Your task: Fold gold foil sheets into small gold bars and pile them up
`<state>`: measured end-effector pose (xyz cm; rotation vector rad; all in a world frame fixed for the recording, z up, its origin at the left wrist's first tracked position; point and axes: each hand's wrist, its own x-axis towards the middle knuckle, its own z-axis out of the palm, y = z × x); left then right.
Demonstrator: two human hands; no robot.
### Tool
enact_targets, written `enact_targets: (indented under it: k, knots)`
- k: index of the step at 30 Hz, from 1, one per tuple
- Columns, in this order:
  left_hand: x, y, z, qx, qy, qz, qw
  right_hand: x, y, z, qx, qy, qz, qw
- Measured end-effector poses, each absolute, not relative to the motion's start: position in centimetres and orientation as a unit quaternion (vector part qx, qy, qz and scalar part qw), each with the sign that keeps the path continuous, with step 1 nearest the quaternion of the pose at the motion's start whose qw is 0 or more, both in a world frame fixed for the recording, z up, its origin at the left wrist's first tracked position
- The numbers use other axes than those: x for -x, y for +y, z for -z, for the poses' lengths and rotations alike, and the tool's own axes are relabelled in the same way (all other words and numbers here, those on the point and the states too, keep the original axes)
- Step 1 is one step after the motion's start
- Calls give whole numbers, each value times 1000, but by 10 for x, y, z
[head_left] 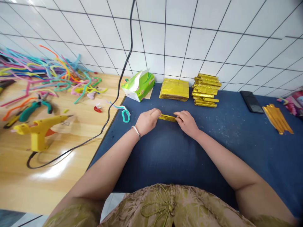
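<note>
My left hand (147,120) and my right hand (187,122) pinch the two ends of a narrow folded strip of gold foil paper (167,118), which lies on the blue cloth (170,151). A silver bangle sits on my left wrist. Behind the hands, a flat stack of gold foil sheets (174,90) rests near the wall. To its right stands a pile of folded gold strips (206,90). More gold strips (277,119) lie fanned out at the far right.
A green tissue pack (138,85) sits at the cloth's back left corner, a black phone (251,101) at back right. On the wooden table lie a yellow glue gun (39,130) with its black cord (111,104), pliers (35,107) and several coloured pipe cleaners (47,74).
</note>
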<state>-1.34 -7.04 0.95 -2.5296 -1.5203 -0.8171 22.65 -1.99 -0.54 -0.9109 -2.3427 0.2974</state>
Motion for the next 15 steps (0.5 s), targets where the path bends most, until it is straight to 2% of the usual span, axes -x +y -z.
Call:
enact_targets:
  k: [6,15]
  knots:
    - [11,-75,-14,842,-440,286,125,-231,-19,3,330,-863,-164,346]
    - [9,-72,-12,830,-453,314,85,-233,-22,1,322,-851,-138,392]
